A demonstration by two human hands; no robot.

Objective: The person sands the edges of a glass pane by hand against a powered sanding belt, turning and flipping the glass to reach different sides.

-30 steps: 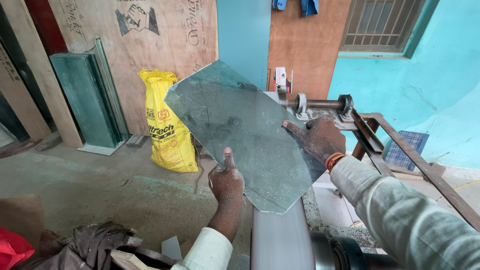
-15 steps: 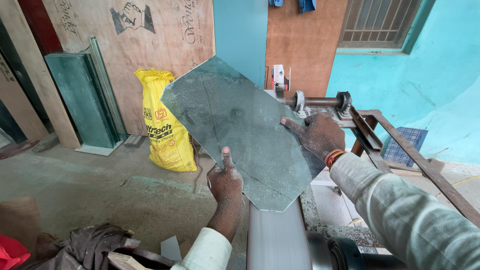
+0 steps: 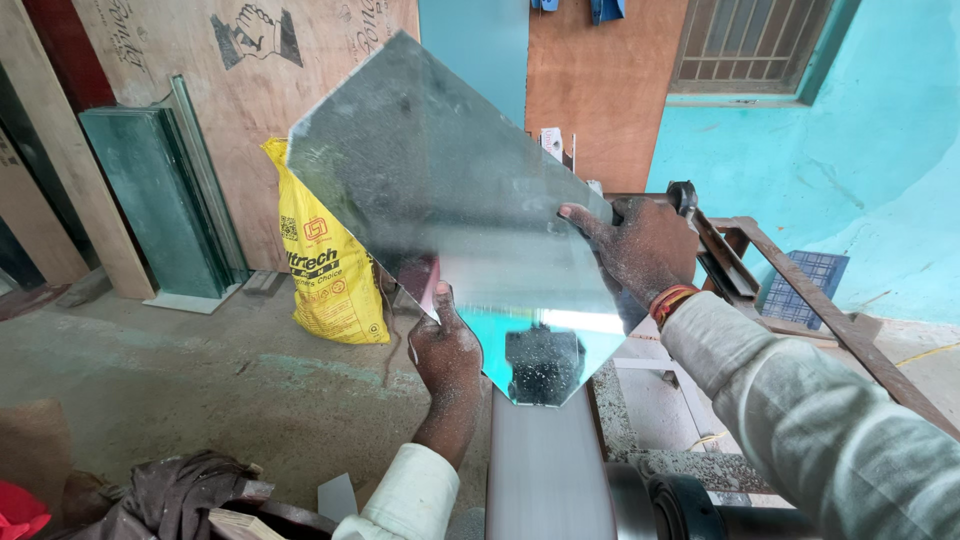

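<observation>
1. Glass sheets (image 3: pixel 165 200) lean against the wall at the far left; beside them stands a yellow sack (image 3: pixel 325 270).
2. The left hand (image 3: pixel 447 350) is closed on the mirror's lower left edge, thumb on its face.
3. The mirror (image 3: pixel 450 210) is held tilted in the air, its lower point over the grey belt (image 3: pixel 545 470). It looks stiff, brittle, dusty and sharp-edged; best held at opposite edges.
4. The right hand (image 3: pixel 640 245) is closed on the right edge.

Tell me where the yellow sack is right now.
In the head view, the yellow sack stands left of centre on the floor against the plywood board, partly behind the mirror pane.
</observation>
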